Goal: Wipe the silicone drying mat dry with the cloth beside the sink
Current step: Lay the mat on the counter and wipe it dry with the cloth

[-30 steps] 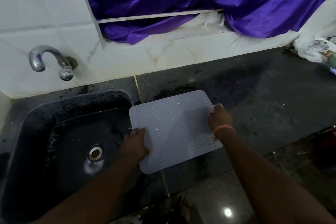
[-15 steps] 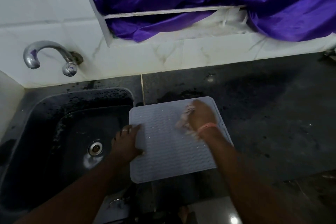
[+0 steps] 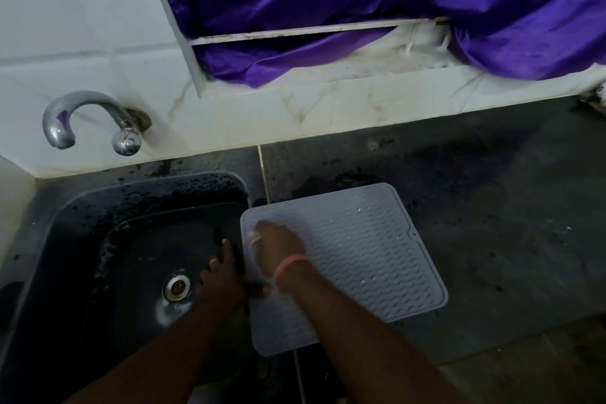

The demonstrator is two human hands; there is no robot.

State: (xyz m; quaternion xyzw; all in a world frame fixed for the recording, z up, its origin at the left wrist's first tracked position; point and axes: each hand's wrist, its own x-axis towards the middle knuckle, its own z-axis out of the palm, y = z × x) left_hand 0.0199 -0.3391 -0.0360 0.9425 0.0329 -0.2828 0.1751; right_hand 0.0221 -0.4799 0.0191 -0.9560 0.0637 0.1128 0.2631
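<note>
The grey ribbed mat (image 3: 360,252) lies flat on the dark desk (image 3: 492,207), just right of the black sink (image 3: 108,239), with its left edge along the sink's rim and its near left corner reaching past the desk's front edge. Small water drops glint on the ribs toward its far right part.

The right hand (image 3: 278,249), with a pink band at the wrist, presses down on the mat's far left part. It is blurred. A pale bit of cloth (image 3: 254,236) shows at its fingers; they seem curled around it, though the blur makes the grip hard to confirm.

The left hand (image 3: 223,275) rests at the mat's left edge, over the sink rim, beside the right wrist. Its fingers point away from the person and lie close together; whether they pinch the mat's edge I cannot tell.

A metal tap (image 3: 88,121) juts from the white tiled wall behind the sink, and a purple curtain (image 3: 360,3) hangs over the wall above the desk's back edge.
</note>
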